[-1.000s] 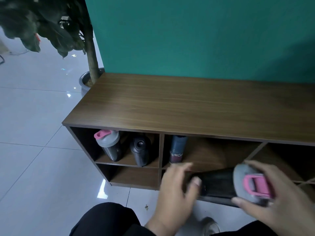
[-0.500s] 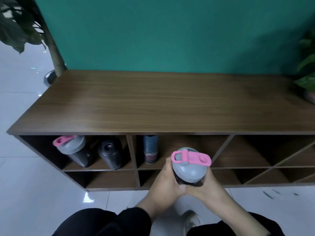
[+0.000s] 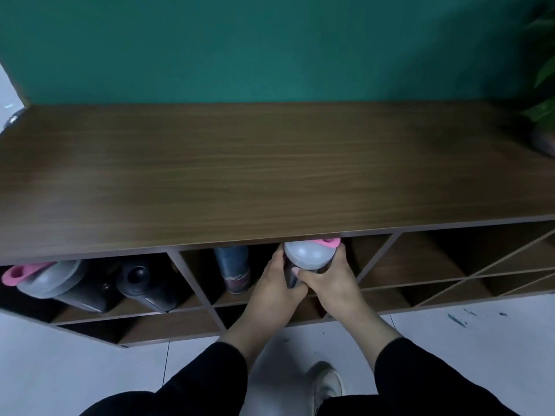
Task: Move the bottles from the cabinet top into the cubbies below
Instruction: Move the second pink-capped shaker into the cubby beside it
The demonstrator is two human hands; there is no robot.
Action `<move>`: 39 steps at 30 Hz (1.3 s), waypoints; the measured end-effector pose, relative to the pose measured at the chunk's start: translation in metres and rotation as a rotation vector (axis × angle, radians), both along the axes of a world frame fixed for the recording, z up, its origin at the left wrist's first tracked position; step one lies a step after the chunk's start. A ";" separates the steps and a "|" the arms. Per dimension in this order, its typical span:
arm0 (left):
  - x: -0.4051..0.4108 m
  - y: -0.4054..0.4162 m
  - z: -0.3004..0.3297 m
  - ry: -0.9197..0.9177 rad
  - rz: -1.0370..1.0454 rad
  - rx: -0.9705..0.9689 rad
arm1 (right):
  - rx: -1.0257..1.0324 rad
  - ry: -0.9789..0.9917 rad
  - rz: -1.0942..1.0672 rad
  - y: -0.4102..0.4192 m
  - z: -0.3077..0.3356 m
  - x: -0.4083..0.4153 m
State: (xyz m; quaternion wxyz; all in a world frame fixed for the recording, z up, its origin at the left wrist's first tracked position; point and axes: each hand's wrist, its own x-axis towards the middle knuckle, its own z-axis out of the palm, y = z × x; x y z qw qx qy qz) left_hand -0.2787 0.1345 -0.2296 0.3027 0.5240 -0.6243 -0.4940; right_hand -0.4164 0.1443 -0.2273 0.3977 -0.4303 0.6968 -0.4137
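Note:
A dark shaker bottle with a grey lid and pink tab (image 3: pixel 309 255) stands upright just under the front edge of the wooden cabinet top (image 3: pixel 270 175), in the second upper cubby. My left hand (image 3: pixel 274 283) and my right hand (image 3: pixel 329 280) both wrap its dark body from either side. To its left in the same cubby stands a blue bottle (image 3: pixel 234 270). The far-left cubby holds another pink-tabbed shaker bottle (image 3: pixel 51 280) and a black bottle (image 3: pixel 141 280). No bottles show on the cabinet top.
Open cubbies with slanted dividers (image 3: pixel 450 265) lie to the right, and a lower row (image 3: pixel 168 325) runs beneath. A potted plant (image 3: pixel 543 115) sits at the top's right end. A teal wall rises behind. White tiled floor and my shoe (image 3: pixel 327 382) are below.
The shaker bottle went from lying sideways in my hands to upright, then forward and in under the cabinet top. The view shifted right along the cabinet.

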 end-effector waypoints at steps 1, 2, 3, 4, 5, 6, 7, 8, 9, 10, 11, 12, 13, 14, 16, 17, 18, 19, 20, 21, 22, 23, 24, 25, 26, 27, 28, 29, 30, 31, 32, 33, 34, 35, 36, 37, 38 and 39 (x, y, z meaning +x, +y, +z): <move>-0.002 -0.003 -0.003 0.014 -0.006 0.039 | 0.004 0.007 -0.013 -0.003 -0.003 -0.002; -0.005 -0.005 -0.004 0.023 -0.012 0.077 | 0.010 0.017 -0.023 -0.006 -0.005 -0.004; -0.007 -0.007 -0.006 0.034 -0.021 0.108 | 0.017 0.029 -0.029 -0.008 -0.007 -0.006; -0.009 -0.008 -0.007 0.037 -0.031 0.132 | 0.026 0.042 -0.031 -0.009 -0.009 -0.008; -0.011 -0.009 -0.009 0.040 -0.044 0.149 | 0.034 0.047 -0.033 -0.010 -0.011 -0.009; -0.013 -0.009 -0.011 0.040 -0.056 0.160 | 0.041 0.045 -0.035 -0.011 -0.013 -0.011; -0.014 -0.010 -0.013 0.040 -0.066 0.167 | 0.045 0.042 -0.039 -0.011 -0.015 -0.012; -0.016 -0.010 -0.014 0.040 -0.074 0.169 | 0.045 0.038 -0.046 -0.011 -0.015 -0.013; -0.016 -0.012 -0.016 0.042 -0.078 0.172 | 0.040 0.028 -0.051 -0.011 -0.016 -0.013; -0.017 -0.012 -0.018 0.041 -0.078 0.177 | 0.036 0.016 -0.055 -0.011 -0.017 -0.013; -0.017 -0.013 -0.018 0.043 -0.078 0.180 | 0.036 0.006 -0.058 -0.011 -0.017 -0.013; -0.017 -0.013 -0.017 0.043 -0.077 0.182 | 0.041 -0.002 -0.061 -0.011 -0.017 -0.012; -0.017 -0.014 -0.018 0.042 -0.080 0.187 | 0.045 -0.014 -0.062 -0.011 -0.017 -0.011; -0.016 -0.013 -0.018 0.041 -0.081 0.194 | 0.051 -0.031 -0.062 -0.011 -0.016 -0.010; -0.016 -0.011 -0.021 0.047 -0.053 0.215 | 0.073 -0.072 -0.065 -0.010 -0.015 -0.009; -0.017 -0.010 -0.023 0.049 -0.022 0.232 | 0.096 -0.084 -0.064 -0.010 -0.015 -0.009; -0.017 -0.008 -0.024 0.053 0.012 0.256 | 0.123 -0.086 -0.061 -0.009 -0.015 -0.009; -0.019 -0.005 -0.026 0.066 0.037 0.286 | 0.149 -0.082 -0.057 -0.009 -0.016 -0.010; -0.021 -0.001 -0.027 0.087 0.045 0.317 | 0.168 -0.078 -0.051 -0.008 -0.017 -0.011; -0.024 0.003 -0.026 0.108 0.034 0.344 | 0.181 -0.076 -0.045 -0.007 -0.017 -0.011; -0.026 0.006 -0.025 0.120 0.014 0.363 | 0.192 -0.073 -0.041 -0.007 -0.016 -0.011; -0.027 0.008 -0.024 0.121 -0.004 0.371 | 0.202 -0.069 -0.037 -0.006 -0.015 -0.012; -0.028 0.008 -0.023 0.122 -0.016 0.368 | 0.207 -0.063 -0.035 -0.004 -0.012 -0.012; -0.029 0.006 -0.023 0.123 -0.017 0.366 | 0.214 -0.056 -0.039 -0.002 -0.010 -0.012; -0.029 0.004 -0.023 0.122 -0.013 0.359 | 0.219 -0.046 -0.043 0.000 -0.008 -0.011; -0.028 0.002 -0.022 0.113 -0.010 0.350 | 0.225 -0.041 -0.048 0.002 -0.008 -0.011; -0.027 -0.001 -0.022 0.093 -0.010 0.339 | 0.226 -0.039 -0.052 0.005 -0.008 -0.010; -0.026 -0.004 -0.021 0.072 -0.011 0.331 | 0.226 -0.040 -0.058 0.007 -0.009 -0.009; -0.025 -0.006 -0.018 0.058 -0.006 0.330 | 0.224 -0.038 -0.062 0.008 -0.009 -0.007; -0.024 -0.008 -0.015 0.050 0.018 0.346 | 0.227 -0.034 -0.065 0.009 -0.010 -0.006; -0.023 -0.008 -0.014 0.040 0.056 0.369 | 0.233 -0.025 -0.064 0.009 -0.010 -0.006; -0.023 -0.007 -0.013 0.034 0.094 0.390 | 0.244 -0.014 -0.061 0.009 -0.010 -0.005; -0.024 -0.005 -0.012 0.040 0.109 0.399 | 0.254 -0.007 -0.058 0.009 -0.009 -0.004; -0.025 -0.002 -0.013 0.048 0.101 0.401 | 0.264 -0.004 -0.057 0.008 -0.009 -0.003; -0.027 0.001 -0.014 0.051 0.071 0.399 | 0.268 -0.005 -0.057 0.008 -0.009 -0.002; -0.029 0.003 -0.017 0.058 0.042 0.395 | 0.272 -0.011 -0.067 0.008 -0.010 0.000; -0.030 0.002 -0.019 0.063 0.027 0.389 | 0.276 -0.020 -0.079 0.008 -0.011 0.001; -0.031 0.001 -0.019 0.069 0.022 0.384 | 0.280 -0.027 -0.090 0.008 -0.012 0.002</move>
